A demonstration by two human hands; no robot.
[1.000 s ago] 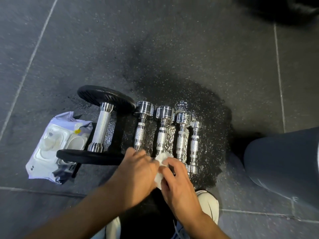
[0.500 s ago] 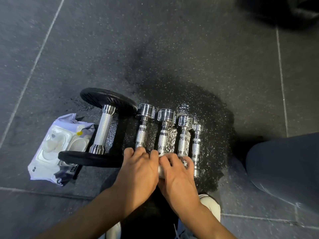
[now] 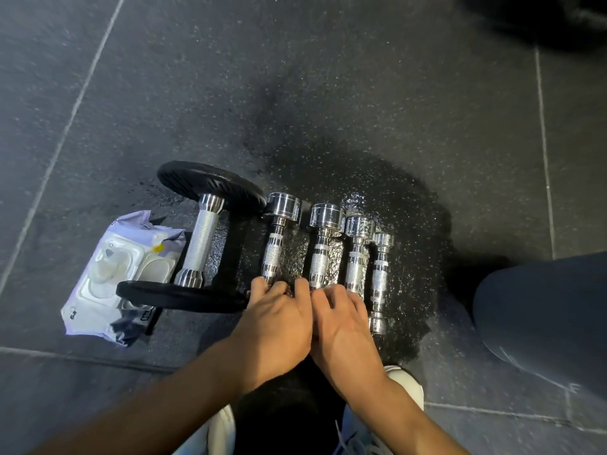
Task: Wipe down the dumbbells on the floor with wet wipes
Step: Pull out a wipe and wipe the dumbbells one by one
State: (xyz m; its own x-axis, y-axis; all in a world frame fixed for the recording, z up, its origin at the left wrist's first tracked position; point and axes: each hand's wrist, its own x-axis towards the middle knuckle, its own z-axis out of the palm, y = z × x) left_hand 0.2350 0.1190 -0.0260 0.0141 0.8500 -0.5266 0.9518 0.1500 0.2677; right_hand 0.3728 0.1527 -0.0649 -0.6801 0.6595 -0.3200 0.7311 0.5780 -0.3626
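Note:
Four chrome dumbbells lie side by side on the wet floor: the first [image 3: 274, 254], second [image 3: 320, 257], third [image 3: 356, 267] and smallest fourth [image 3: 379, 280]. To their left lies a large dumbbell [image 3: 203, 244] with black plates. My left hand [image 3: 279, 323] and my right hand [image 3: 345, 326] lie next to each other, backs up, over the near ends of the first three chrome dumbbells, fingers pointing forward. No wet wipe shows; anything under the palms is hidden.
An open pack of wet wipes [image 3: 111, 277] lies left of the black dumbbell, partly under its near plate. A dark wet patch [image 3: 410, 224] spreads around the chrome dumbbells. A grey-clad knee [image 3: 542, 316] is at the right, white shoes [image 3: 407, 385] below.
A white wipe showed between my hands before; both hands moved forward onto the dumbbells' near ends and now cover it. The dumbbells have not shifted.

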